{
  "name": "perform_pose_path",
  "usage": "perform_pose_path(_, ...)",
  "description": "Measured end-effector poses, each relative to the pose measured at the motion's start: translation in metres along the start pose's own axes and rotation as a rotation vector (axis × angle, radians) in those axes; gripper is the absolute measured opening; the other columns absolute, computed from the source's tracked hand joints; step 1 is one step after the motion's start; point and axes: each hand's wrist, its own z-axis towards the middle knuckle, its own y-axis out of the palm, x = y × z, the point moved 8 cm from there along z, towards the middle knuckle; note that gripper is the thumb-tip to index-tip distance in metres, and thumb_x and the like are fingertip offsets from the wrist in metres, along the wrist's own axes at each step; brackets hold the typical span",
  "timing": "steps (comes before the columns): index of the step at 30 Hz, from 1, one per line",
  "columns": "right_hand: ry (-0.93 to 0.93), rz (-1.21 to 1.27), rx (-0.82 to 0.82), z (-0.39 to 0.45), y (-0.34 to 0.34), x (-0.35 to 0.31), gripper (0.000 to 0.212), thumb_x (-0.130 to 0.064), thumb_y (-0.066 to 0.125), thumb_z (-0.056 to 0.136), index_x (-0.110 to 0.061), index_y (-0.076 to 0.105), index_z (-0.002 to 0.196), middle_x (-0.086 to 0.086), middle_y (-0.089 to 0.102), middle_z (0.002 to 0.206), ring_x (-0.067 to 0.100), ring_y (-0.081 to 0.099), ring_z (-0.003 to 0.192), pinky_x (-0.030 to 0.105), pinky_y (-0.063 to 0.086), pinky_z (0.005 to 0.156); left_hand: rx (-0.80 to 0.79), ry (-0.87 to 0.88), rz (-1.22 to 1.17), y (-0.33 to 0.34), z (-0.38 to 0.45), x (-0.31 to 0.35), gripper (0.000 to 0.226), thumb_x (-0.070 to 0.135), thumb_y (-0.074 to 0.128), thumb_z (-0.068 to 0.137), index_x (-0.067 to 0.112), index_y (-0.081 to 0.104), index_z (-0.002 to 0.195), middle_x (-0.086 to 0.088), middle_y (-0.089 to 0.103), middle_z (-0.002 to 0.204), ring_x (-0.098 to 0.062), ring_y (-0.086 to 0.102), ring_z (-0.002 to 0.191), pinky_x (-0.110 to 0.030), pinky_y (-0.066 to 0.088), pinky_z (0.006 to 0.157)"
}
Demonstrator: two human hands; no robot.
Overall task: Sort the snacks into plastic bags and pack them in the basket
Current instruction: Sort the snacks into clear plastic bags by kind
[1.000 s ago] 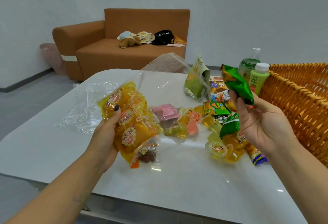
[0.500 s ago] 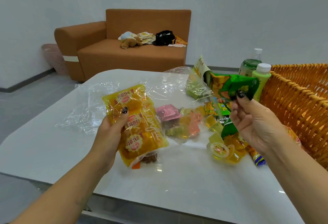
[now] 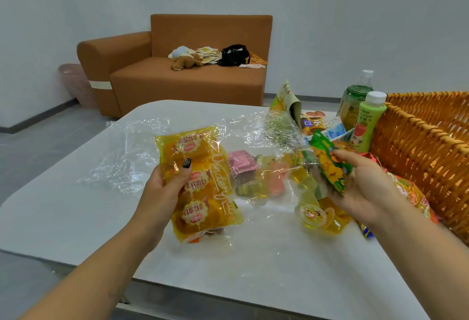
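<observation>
My left hand grips a clear plastic bag filled with yellow bread packets, thumb across its front, held above the white table. Held low over the snack pile, my right hand pinches a green and yellow snack packet. Another clear plastic bag with pink and yellow sweets lies between my hands. Jelly cups and more loose packets lie under my right hand. A woven orange basket stands at the table's right edge.
Two green bottles and a snack box stand at the back beside the basket. Loose clear plastic is spread on the left of the table. An orange sofa and a pink bin are behind.
My right hand has come down and left with the green packet, from beside the bottles to just over the pile. My left hand has turned the bread bag more upright.
</observation>
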Motion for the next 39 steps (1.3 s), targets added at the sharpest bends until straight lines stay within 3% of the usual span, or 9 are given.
perform_pose_path(6, -0.042, -0.400, -0.137, -0.010, 0.015, 0.003, 0.018, 0.002, 0.057, 0.086, -0.003, 0.065, 0.101, 0.012, 0.075, 0.094, 0.020, 0.073, 0.075, 0.026, 0.057, 0.054, -0.007, -0.056, -0.077, 0.001, -0.001, -0.004, 0.029, 0.035, 0.061, 0.091, 0.029, 0.059, 0.120, 0.001, 0.074, 0.106, -0.024, 0.071, 0.098, -0.048, 0.055, 0.087)
perform_pose_path(11, -0.015, -0.515, -0.224, -0.011, 0.022, 0.013, 0.040, -0.005, 0.065, 0.068, -0.002, 0.066, 0.107, 0.017, 0.072, 0.105, 0.028, 0.071, 0.091, 0.037, 0.058, 0.079, -0.017, -0.031, -0.033, 0.003, 0.000, -0.005, 0.030, 0.036, 0.061, 0.091, 0.030, 0.059, 0.120, 0.000, 0.074, 0.105, -0.025, 0.072, 0.094, -0.050, 0.057, 0.084)
perform_pose_path(14, -0.071, -0.675, -0.192, -0.010, 0.020, 0.010, 0.035, -0.013, 0.069, 0.065, -0.004, 0.070, 0.098, 0.018, 0.073, 0.101, 0.033, 0.069, 0.099, 0.048, 0.055, 0.088, -0.016, 0.008, 0.050, 0.005, -0.001, -0.005, 0.027, 0.038, 0.062, 0.091, 0.035, 0.058, 0.118, 0.002, 0.072, 0.108, -0.022, 0.072, 0.096, -0.051, 0.057, 0.086)
perform_pose_path(19, -0.050, -0.813, -0.207, -0.012, 0.020, 0.014, 0.018, -0.013, 0.070, 0.075, -0.004, 0.074, 0.091, 0.010, 0.074, 0.079, 0.012, 0.066, 0.059, 0.023, 0.054, 0.056, -0.050, -0.009, 0.043, 0.008, -0.001, -0.005, 0.034, 0.039, 0.061, 0.091, 0.032, 0.056, 0.124, 0.000, 0.072, 0.111, -0.025, 0.071, 0.097, -0.053, 0.056, 0.086)
perform_pose_path(23, -0.019, -0.959, -0.239, -0.016, 0.019, 0.020, 0.009, -0.013, 0.070, 0.079, -0.005, 0.066, 0.075, 0.010, 0.060, 0.064, 0.014, 0.054, 0.053, 0.028, 0.046, 0.058, -0.123, -0.011, 0.086, 0.014, -0.004, -0.006, 0.039, 0.043, 0.064, 0.084, 0.032, 0.058, 0.121, 0.001, 0.074, 0.108, -0.024, 0.072, 0.095, -0.051, 0.057, 0.086)
perform_pose_path(25, 0.007, -0.968, -0.337, -0.022, 0.024, 0.023, 0.004, -0.007, 0.065, 0.085, -0.008, 0.069, 0.084, 0.012, 0.063, 0.065, 0.019, 0.060, 0.051, 0.032, 0.054, 0.053, -0.161, -0.012, 0.124, 0.018, -0.007, -0.007, 0.033, 0.041, 0.064, 0.084, 0.035, 0.059, 0.116, 0.003, 0.074, 0.105, -0.020, 0.073, 0.092, -0.047, 0.058, 0.084)
perform_pose_path(27, 0.072, -0.852, -0.427, -0.029, 0.030, 0.026, 0.018, 0.002, 0.060, 0.084, -0.014, 0.067, 0.089, 0.000, 0.067, 0.062, 0.007, 0.061, 0.048, 0.023, 0.050, 0.044, -0.186, -0.018, 0.163, 0.022, -0.008, -0.010, 0.026, 0.038, 0.063, 0.088, 0.036, 0.058, 0.113, 0.004, 0.074, 0.104, -0.019, 0.073, 0.091, -0.045, 0.058, 0.084)
perform_pose_path(33, 0.145, -0.839, -0.545, -0.031, 0.035, 0.040, 0.035, 0.010, 0.058, 0.083, -0.009, 0.060, 0.113, 0.002, 0.076, 0.087, 0.012, 0.072, 0.076, 0.022, 0.056, 0.059, -0.212, -0.047, 0.125, 0.027, -0.012, -0.010, 0.030, 0.039, 0.064, 0.084, 0.032, 0.059, 0.113, 0.003, 0.075, 0.102, -0.020, 0.074, 0.089, -0.043, 0.059, 0.081)
perform_pose_path(39, 0.096, -0.838, -0.407, -0.018, 0.027, 0.034, 0.033, 0.009, 0.059, 0.086, -0.010, 0.062, 0.113, 0.011, 0.073, 0.105, 0.027, 0.071, 0.098, 0.039, 0.059, 0.082, -0.158, -0.076, 0.071, 0.021, -0.009, -0.009, 0.026, 0.036, 0.061, 0.090, 0.029, 0.060, 0.115, 0.002, 0.076, 0.100, -0.021, 0.074, 0.089, -0.045, 0.058, 0.081)
